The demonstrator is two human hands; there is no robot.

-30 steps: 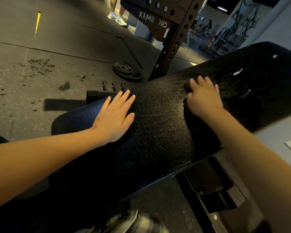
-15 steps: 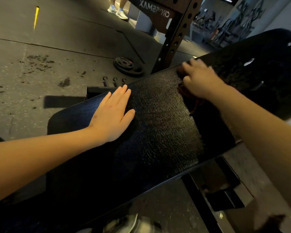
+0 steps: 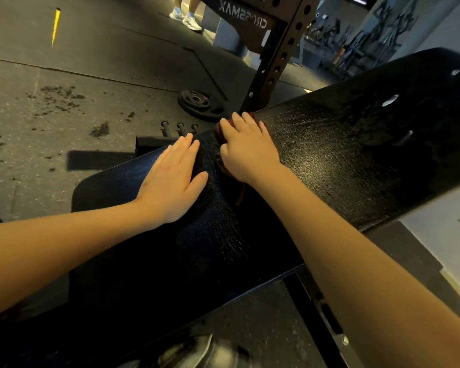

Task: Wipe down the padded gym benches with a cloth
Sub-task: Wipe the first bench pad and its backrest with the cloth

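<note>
Your left hand (image 3: 170, 181) lies flat on the bench (image 3: 329, 160), fingers straight and together, holding nothing. Your right hand (image 3: 246, 152) sits just beside it at the bench's far edge, fingers curled over the bunched dark-red cloth (image 3: 218, 128), pressing it onto the pad. A plate (image 3: 199, 103) lies on the floor beyond that edge.

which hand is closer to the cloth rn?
Right. The right hand sits on top of the cloth, gripping it against the bench pad. The left hand lies flat on the pad beside it, not touching the cloth.
</note>
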